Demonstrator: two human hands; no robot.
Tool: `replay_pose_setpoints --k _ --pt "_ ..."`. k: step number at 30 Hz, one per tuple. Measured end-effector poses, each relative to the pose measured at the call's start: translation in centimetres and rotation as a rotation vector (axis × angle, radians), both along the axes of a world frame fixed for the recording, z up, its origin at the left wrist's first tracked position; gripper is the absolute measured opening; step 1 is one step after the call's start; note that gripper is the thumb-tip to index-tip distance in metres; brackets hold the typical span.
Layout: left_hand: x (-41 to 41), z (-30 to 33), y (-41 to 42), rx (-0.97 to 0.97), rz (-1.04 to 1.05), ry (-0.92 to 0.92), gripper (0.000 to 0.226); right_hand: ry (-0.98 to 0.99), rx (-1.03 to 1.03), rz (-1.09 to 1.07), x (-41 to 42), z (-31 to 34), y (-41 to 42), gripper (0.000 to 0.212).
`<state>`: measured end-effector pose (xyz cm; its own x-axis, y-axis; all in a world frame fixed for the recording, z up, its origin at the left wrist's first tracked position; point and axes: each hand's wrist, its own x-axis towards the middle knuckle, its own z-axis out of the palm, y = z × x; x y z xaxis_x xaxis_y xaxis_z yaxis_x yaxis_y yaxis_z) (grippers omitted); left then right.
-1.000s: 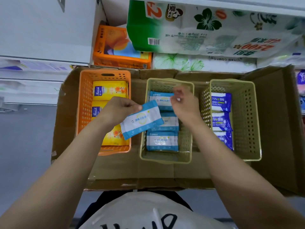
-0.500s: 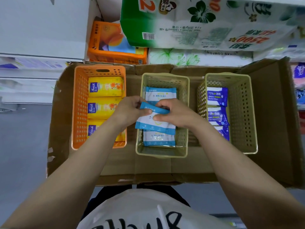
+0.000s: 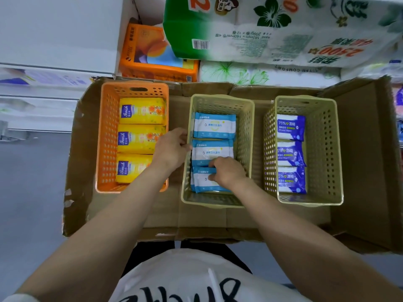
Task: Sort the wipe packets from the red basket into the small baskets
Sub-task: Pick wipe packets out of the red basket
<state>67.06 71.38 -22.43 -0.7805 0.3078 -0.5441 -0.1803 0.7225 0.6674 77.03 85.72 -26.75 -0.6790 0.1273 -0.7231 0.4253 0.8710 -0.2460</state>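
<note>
Step in hand: seating a light-blue packet (image 3: 210, 154) in the mid basket (image 3: 247, 136), the beige one between the orange basket (image 3: 108, 138) and the right basket (image 3: 322, 149). All three sit side by side in a cardboard tray (image 3: 362, 149). My right hand (image 3: 229, 171) is down inside the mid basket, fingers curled, tips on the seam where the middle packet meets the near packet (image 3: 204, 182); looks like I'm pressing or pinching an edge there, but I can't tell for certain which packet the fingers have hold of. My left hand (image 3: 172, 147) is at the left wall of the mid basket, fingers curled over the rim and touching the left edge of the middle packet; grip on rim vs. packet not clear. Mid basket holds a row of three light-blue packets, far one (image 3: 214, 128) lying flat, the two nearer ones overlapping a bit under my hand. Orange basket: three yellow packs (image 3: 141, 138) in a row. Right basket: three dark-blue alcohol packs (image 3: 290, 153) in a row. Red basket not in view, so remaining stock unknown. Judgement: placement approx. done, only tidying left. Next move calls for flattening the overlap so the row lies level, letting go w/o dragging a packet up, lifting both hands clear of the walls, then going back to the source for another packet and matching it by colour.
</note>
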Motion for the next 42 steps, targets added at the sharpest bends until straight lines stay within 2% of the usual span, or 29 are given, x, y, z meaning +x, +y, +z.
replay_pose_setpoints --k 7,10,13,21,26,30,33,39,42 --pt "-0.1 -0.5 0.0 -0.006 0.019 0.006 0.037 0.031 -0.07 -0.079 0.6 -0.4 0.0 0.043" --pt "0.3 -0.6 -0.1 -0.038 0.011 0.037 0.038 0.056 0.038 -0.011 0.6 -0.7 -0.5 0.042" --pt "0.9 -0.4 -0.1 -0.19 -0.061 0.168 0.038 0.131 0.143 0.052 1.0 -0.9 -1.0 0.042" --pt "2.0 0.5 0.1 -0.271 -0.091 0.273 0.041 0.171 0.146 0.066 1.7 -1.4 -0.9 0.046" --pt "2.5 0.3 -0.4 -0.236 -0.098 0.289 0.038 0.168 0.197 0.104 1.9 -1.5 -1.4 0.047" --pt "2.6 0.1 -0.6 -0.19 -0.098 0.274 0.032 0.179 0.315 0.127 2.2 -1.4 -1.9 0.047" --pt "2.8 0.2 -0.8 -0.17 -0.14 0.24 0.027 0.156 0.27 0.056 2.3 -1.3 -2.4 0.053" --pt "2.3 3.0 -4.0 -0.03 -0.166 0.176 0.047 0.101 0.282 -0.004 2.0 0.7 -3.5 0.051" --pt "1.1 5.4 -8.7 0.013 -0.149 0.199 0.045 0.118 0.316 -0.066 0.8 3.5 -4.5 0.046"
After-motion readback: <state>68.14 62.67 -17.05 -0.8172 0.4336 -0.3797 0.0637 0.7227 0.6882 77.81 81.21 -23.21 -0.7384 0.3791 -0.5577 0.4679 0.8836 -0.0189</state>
